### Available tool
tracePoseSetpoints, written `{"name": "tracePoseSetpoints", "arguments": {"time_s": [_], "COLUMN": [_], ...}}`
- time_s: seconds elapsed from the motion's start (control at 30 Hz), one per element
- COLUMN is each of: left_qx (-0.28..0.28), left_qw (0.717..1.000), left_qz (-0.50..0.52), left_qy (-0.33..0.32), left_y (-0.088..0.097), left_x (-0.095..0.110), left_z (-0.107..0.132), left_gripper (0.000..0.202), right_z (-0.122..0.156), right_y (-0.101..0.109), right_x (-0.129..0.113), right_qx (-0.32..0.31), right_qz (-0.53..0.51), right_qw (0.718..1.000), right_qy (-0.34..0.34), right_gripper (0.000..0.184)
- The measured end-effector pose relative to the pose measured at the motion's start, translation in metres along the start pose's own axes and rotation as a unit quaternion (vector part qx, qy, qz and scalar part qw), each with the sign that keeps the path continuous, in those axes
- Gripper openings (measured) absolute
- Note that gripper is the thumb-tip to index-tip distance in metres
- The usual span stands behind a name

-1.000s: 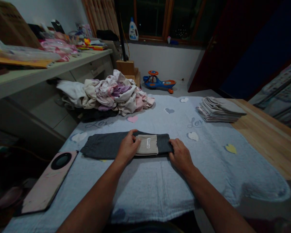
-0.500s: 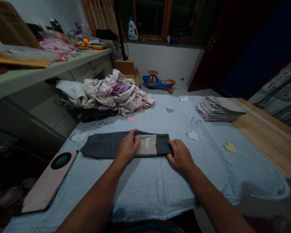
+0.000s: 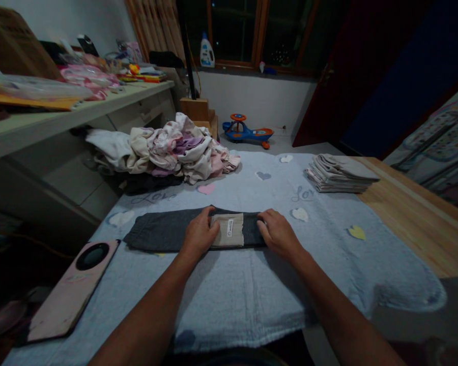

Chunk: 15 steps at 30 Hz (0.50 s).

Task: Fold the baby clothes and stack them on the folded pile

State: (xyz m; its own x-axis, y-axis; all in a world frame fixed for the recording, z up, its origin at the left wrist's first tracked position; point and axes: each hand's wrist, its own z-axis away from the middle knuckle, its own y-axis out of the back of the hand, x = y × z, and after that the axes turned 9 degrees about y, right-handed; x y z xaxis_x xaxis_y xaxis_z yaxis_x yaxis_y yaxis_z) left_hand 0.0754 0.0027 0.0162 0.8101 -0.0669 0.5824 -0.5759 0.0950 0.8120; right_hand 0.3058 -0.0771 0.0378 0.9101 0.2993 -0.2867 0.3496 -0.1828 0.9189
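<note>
**Flat on the fold, nothing pinched**

On my feed the left hand (image 3: 199, 235) and right hand (image 3: 278, 235) rest on a folded grey garment (image 3: 164, 231) — fingers open and flat — lying across a blue blanket (image 3: 229, 300), its beige label patch (image 3: 228, 230) between them; a folded stack (image 3: 341, 174) sits far right.

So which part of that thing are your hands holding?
Neither hand seems to grip. The left hand lies flat on the folded grey cloth, beside its beige part; the right hand rests on the cloth's right end.

Grey garment (image 3: 156, 234), beige panel (image 3: 227, 230), heart-patterned blue blanket (image 3: 229, 300)
</note>
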Motion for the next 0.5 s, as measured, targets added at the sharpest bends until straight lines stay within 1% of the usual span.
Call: {"name": "tracePoseSetpoints", "arguments": {"time_s": [0.07, 0.1, 0.17, 0.23, 0.3, 0.4, 0.5], "left_qx": [-0.001, -0.002, -0.003, -0.003, -0.005, -0.011, -0.010], "left_qw": [1.000, 1.000, 1.000, 1.000, 1.000, 0.999, 1.000], "left_qz": [0.004, 0.004, 0.000, -0.008, -0.017, -0.021, 0.004], "left_qy": [0.000, 0.001, 0.005, 0.010, 0.014, 0.022, 0.016], "left_y": [0.000, 0.000, 0.000, 0.000, 0.001, 0.003, 0.005], "left_x": [-0.001, -0.002, -0.003, -0.004, -0.004, -0.004, -0.003], "left_z": [0.000, 0.000, -0.001, -0.001, -0.001, -0.002, -0.003], "left_gripper": [0.043, 0.042, 0.041, 0.041, 0.042, 0.042, 0.042], "right_z": [-0.008, -0.010, -0.010, -0.007, -0.004, -0.002, -0.002], "right_y": [-0.013, -0.021, -0.036, -0.046, -0.050, -0.049, -0.048], "right_x": [-0.009, -0.012, -0.016, -0.016, -0.014, -0.012, -0.011], "right_qx": [-0.012, -0.019, -0.044, -0.067, -0.078, -0.080, -0.075], "right_qz": [0.000, 0.004, 0.011, 0.013, 0.012, 0.013, 0.013], "right_qw": [1.000, 0.999, 0.998, 0.996, 0.996, 0.996, 0.996], "right_qy": [0.026, 0.037, 0.052, 0.054, 0.049, 0.046, 0.048], "right_gripper": [0.034, 0.039, 0.051, 0.057, 0.059, 0.059, 0.058]}}
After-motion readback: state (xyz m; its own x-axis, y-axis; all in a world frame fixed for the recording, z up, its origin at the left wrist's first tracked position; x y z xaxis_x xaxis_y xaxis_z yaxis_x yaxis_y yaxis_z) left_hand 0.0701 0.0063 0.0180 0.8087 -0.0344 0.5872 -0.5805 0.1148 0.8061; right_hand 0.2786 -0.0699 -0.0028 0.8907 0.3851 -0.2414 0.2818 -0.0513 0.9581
